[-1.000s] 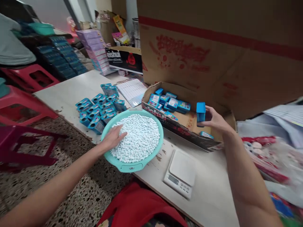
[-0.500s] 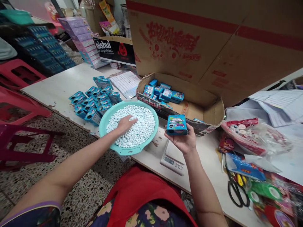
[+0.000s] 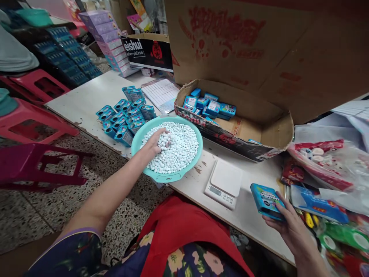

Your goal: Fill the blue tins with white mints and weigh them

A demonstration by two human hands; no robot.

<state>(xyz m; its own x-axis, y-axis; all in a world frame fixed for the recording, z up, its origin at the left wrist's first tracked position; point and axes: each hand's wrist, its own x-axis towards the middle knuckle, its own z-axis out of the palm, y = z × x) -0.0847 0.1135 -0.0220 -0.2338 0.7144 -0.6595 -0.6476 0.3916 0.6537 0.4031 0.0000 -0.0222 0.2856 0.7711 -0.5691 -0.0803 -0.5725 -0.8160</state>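
Note:
My left hand [image 3: 153,144] is cupped in a turquoise basin [image 3: 164,178], scooping up a heap of small white pellet candies [image 3: 180,152]. More candies fill the basin around the fingers. At the right, my right hand [image 3: 292,225] grips a small blue candy box [image 3: 266,202] by its side, above the table near its front edge. Between the two hands a white digital scale [image 3: 226,181] lies on the table, with no box on its plate. Several blue boxes with round openings [image 3: 125,119] stand grouped just left of the basin.
Behind the basin, an open cardboard carton [image 3: 259,148] holds several blue boxes [image 3: 212,108]. A tall cardboard panel [image 3: 230,42] rises behind it. Bagged items [image 3: 323,161] and green tape rolls [image 3: 346,234] clutter the right side. Plastic stools [image 3: 40,165] stand at left.
My right hand has carried the blue box rightward and down, from over the scale to the table's right side. My left hand has curled and gathered candies. The view has shifted slightly.

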